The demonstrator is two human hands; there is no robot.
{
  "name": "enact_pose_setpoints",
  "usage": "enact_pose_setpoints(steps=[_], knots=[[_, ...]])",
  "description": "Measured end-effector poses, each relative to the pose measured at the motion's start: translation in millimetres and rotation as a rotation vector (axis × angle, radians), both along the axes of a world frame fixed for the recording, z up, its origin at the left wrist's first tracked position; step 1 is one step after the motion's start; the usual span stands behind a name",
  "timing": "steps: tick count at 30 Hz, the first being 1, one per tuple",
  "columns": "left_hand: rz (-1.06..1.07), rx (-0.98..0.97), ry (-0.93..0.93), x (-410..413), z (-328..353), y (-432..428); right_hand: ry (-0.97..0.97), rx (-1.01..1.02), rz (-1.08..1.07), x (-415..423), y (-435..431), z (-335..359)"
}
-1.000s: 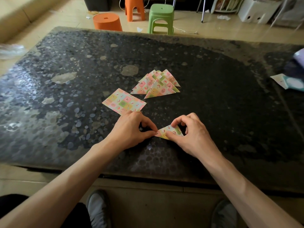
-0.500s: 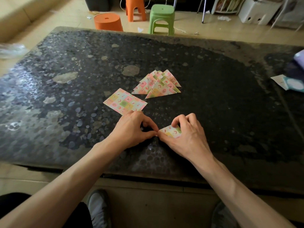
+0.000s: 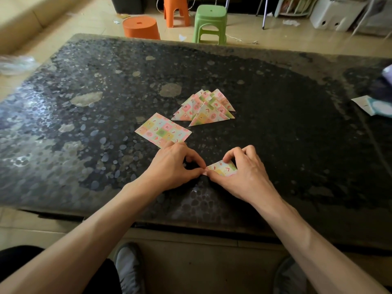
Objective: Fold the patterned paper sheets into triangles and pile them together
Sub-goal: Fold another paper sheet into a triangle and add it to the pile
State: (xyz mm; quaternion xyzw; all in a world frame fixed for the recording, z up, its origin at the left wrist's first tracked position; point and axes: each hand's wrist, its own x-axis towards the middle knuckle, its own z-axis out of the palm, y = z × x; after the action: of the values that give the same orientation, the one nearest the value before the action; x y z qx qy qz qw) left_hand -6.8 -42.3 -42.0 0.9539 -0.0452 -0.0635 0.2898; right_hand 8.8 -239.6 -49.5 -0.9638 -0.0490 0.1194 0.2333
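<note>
Left hand and right hand both pinching a small folded triangle at lower centre of frame, flat unfolded sheet just above the left hand, pile of triangles near centre on the dark tabletop

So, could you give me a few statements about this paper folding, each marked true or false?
1. The left hand and the right hand both pinch one folded triangle. True.
2. The flat unfolded paper lies to the right of the pile of triangles. False: it lies to the pile's left and nearer the person.
3. The pile of triangles sits beyond the hands, untouched. True.
4. The green stool stands on the table. False: it stands on the floor beyond the table.
</note>
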Motion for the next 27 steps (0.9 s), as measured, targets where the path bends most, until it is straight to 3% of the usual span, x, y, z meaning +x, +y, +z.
enact_pose_setpoints(steps=[12, 27], knots=[[0.017, 0.045, -0.013, 1.1, -1.5, -3.9, 0.135, 0.062, 0.002, 5.5, -7.1, 8.9], [0.042, 0.138, -0.079, 1.2, -6.3, -10.6, 0.171, 0.1, 0.016, 6.6, -11.7, 13.9]])
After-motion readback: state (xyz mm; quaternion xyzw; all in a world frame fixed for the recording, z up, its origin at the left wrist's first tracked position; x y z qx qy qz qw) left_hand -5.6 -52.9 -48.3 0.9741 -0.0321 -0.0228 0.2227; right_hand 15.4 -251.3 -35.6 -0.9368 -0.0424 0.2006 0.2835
